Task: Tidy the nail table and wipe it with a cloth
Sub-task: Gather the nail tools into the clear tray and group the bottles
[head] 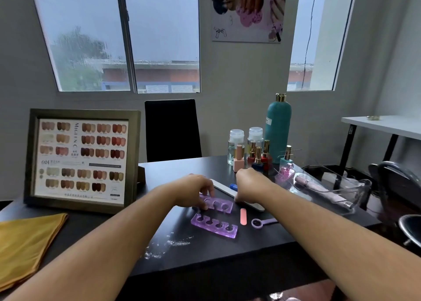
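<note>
We see both hands out over the dark bench [262, 250]. The left hand [196, 190] curls its fingers down onto the farther of two purple toe separators [219, 203], pinching its near-left end while it lies flat on the bench. The right hand [249, 184] is closed in a loose fist with its fingertips pressed onto a long grey nail file [256, 206] that runs diagonally under it — whether the file is truly gripped or only touched we cannot tell. A small blue item [233, 186] pokes out just beside that hand's thumb side.

The nearer toe separator [214, 226] lies free on the bench, well apart from either hand. Just to its right lie a short pink file [243, 216] and a small purple ring-ended tool [262, 222], close together but not touching. White dust [173, 243] is scattered on the bench in front of the separators.

The yellow cloth [25, 243] lies folded at the near-left corner of the bench, untouched. Behind it stands a framed chart of nail colours [79, 159], upright. At the back right stand a tall teal bottle [278, 129], two clear pump bottles [237, 145] and a cluster of small polish bottles [257, 158]. A clear plastic tray [355, 200] at the right edge holds a pink pen-shaped device [319, 188]. A black chair [172, 129] faces us across the bench.
</note>
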### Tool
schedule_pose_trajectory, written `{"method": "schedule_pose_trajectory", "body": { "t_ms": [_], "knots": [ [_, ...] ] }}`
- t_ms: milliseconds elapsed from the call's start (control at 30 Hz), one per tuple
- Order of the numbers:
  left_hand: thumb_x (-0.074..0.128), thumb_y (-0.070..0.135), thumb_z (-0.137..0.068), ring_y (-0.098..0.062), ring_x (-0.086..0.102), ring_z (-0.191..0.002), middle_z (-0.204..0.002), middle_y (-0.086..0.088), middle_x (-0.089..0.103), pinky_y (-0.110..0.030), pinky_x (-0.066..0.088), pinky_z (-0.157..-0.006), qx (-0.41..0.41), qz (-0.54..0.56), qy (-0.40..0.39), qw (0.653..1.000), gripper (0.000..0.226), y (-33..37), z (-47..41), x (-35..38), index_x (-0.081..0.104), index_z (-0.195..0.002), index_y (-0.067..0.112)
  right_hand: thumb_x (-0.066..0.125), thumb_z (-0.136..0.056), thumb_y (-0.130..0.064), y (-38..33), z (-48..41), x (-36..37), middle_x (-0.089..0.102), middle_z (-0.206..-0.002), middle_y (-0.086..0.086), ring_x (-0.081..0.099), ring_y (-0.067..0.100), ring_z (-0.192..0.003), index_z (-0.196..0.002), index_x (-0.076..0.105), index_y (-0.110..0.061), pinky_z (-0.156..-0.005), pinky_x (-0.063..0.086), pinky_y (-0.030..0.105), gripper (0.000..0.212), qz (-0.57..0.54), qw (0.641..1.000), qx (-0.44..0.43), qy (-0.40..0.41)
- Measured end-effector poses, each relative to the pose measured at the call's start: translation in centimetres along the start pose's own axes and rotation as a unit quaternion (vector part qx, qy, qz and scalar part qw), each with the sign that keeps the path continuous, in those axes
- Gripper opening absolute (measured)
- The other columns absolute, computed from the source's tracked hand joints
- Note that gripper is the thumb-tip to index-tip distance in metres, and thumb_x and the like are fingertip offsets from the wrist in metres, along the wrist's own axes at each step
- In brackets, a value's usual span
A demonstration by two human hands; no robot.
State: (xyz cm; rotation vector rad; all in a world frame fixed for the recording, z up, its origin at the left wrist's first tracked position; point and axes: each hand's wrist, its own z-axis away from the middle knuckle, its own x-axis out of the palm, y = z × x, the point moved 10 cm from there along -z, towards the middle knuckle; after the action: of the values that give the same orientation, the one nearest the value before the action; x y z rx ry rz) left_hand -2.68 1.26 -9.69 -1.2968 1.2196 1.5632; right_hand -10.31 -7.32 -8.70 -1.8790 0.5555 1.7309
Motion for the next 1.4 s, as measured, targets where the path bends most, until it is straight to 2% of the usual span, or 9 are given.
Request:
{"method": "schedule_pose_trajectory", "body": {
  "t_ms": [167, 300, 433, 600, 733, 1067, 1167, 1267, 1400],
  "knots": [
    [0.072, 0.013, -0.075, -0.013, 0.053, -0.077, -0.085, 0.005, 0.061, -0.021, 0.041, -0.070, -0.003, 0.034, 0.070, 0.997, 0.014, -0.8, 0.3, -1.4, 0.062, -0.080, 0.021, 0.073, -0.077, -0.013, 0.0, -0.5, 0.4, 0.064, -0.098, 0.016, 0.057, 0.024, -0.074, -0.097, 0.061, -0.001, -0.056, 0.046, 0.030, 0.026, -0.018, 1.000, 0.011, -0.013],
    [0.076, 0.011, -0.072, -0.010, 0.057, -0.068, -0.071, 0.006, 0.063, -0.016, 0.045, -0.065, 0.000, 0.091, 0.090, 0.992, 0.011, -1.0, 0.6, -2.3, 0.069, -0.079, 0.015, 0.080, -0.071, -0.017, 0.5, -0.8, 0.6, 0.068, -0.097, 0.014, 0.066, 0.026, -0.087, -0.101, 0.066, 0.001, -0.072, 0.054, 0.034, 0.037, -0.079, 0.995, 0.028, -0.054],
    [0.077, 0.006, -0.072, -0.012, 0.062, -0.062, -0.069, -0.001, 0.067, -0.020, 0.052, -0.063, 0.007, 0.166, 0.095, 0.981, 0.012, -0.7, 0.5, -3.9, 0.070, -0.081, 0.009, 0.074, -0.074, -0.016, 1.3, -0.6, 0.2, 0.069, -0.101, 0.014, 0.064, 0.023, -0.081, -0.102, 0.068, -0.002, -0.067, 0.051, 0.031, 0.032, -0.154, 0.984, 0.043, -0.078],
    [0.079, 0.011, -0.070, -0.012, 0.065, -0.065, -0.072, -0.002, 0.071, -0.018, 0.055, -0.066, 0.036, 0.185, 0.169, 0.967, 0.011, 1.7, -0.5, -8.5, 0.072, -0.076, 0.016, 0.065, -0.073, -0.014, 4.9, 0.3, -6.4, 0.070, -0.095, 0.017, 0.069, 0.025, -0.080, -0.092, 0.070, -0.002, -0.070, 0.058, 0.036, 0.023, -0.219, 0.973, 0.068, 0.007],
    [0.081, 0.018, -0.069, -0.007, 0.057, -0.062, -0.069, 0.006, 0.066, -0.008, 0.044, -0.058, 0.071, 0.164, 0.213, 0.960, 0.014, 6.7, -3.4, -10.5, 0.068, -0.071, 0.023, 0.068, -0.077, -0.013, 10.9, 2.0, -12.1, 0.067, -0.087, 0.013, 0.062, 0.017, -0.066, -0.092, 0.067, -0.001, -0.052, 0.048, 0.024, 0.019, -0.215, 0.969, 0.098, 0.069],
    [0.076, 0.013, -0.072, -0.004, 0.054, -0.065, -0.069, 0.010, 0.060, -0.014, 0.040, -0.062, 0.151, 0.123, 0.152, 0.969, 0.010, 18.3, -10.8, -6.2, 0.068, -0.077, 0.017, 0.067, -0.072, -0.011, 21.7, 3.9, -10.5, 0.069, -0.089, 0.014, 0.067, 0.026, -0.080, -0.086, 0.070, -0.004, -0.070, 0.059, 0.032, 0.016, -0.053, 0.975, 0.197, 0.089],
    [0.077, 0.013, -0.071, -0.002, 0.052, -0.065, -0.071, 0.010, 0.060, -0.011, 0.039, -0.062, 0.170, 0.100, 0.118, 0.973, 0.010, 19.7, -11.8, -4.3, 0.069, -0.077, 0.016, 0.066, -0.073, -0.008, 22.0, 3.4, -9.0, 0.065, -0.079, 0.012, 0.064, 0.026, -0.073, -0.074, 0.066, -0.004, -0.056, 0.050, 0.026, 0.005, -0.044, 0.977, 0.196, 0.079],
    [0.078, 0.014, -0.070, -0.005, 0.054, -0.068, -0.076, 0.007, 0.063, -0.011, 0.039, -0.062, 0.170, 0.076, 0.074, 0.980, 0.012, 20.1, -12.6, -2.5, 0.071, -0.080, 0.016, 0.062, -0.074, -0.005, 21.9, 2.8, -7.8, 0.049, -0.063, 0.006, 0.051, 0.020, -0.056, -0.057, 0.048, -0.008, -0.040, 0.031, 0.021, 0.023, -0.016, 0.979, 0.192, 0.071],
    [0.079, 0.013, -0.070, -0.008, 0.055, -0.074, -0.091, -0.002, 0.071, -0.018, 0.042, -0.071, 0.165, 0.042, 0.034, 0.985, 0.018, 20.0, -13.5, -0.6, 0.073, -0.088, 0.012, 0.058, -0.073, 0.002, 21.5, 2.3, -6.5, 0.046, -0.064, 0.007, 0.052, 0.026, -0.063, -0.059, 0.044, -0.009, -0.038, 0.027, 0.022, 0.023, 0.021, 0.982, 0.173, 0.067]
  ]
}}
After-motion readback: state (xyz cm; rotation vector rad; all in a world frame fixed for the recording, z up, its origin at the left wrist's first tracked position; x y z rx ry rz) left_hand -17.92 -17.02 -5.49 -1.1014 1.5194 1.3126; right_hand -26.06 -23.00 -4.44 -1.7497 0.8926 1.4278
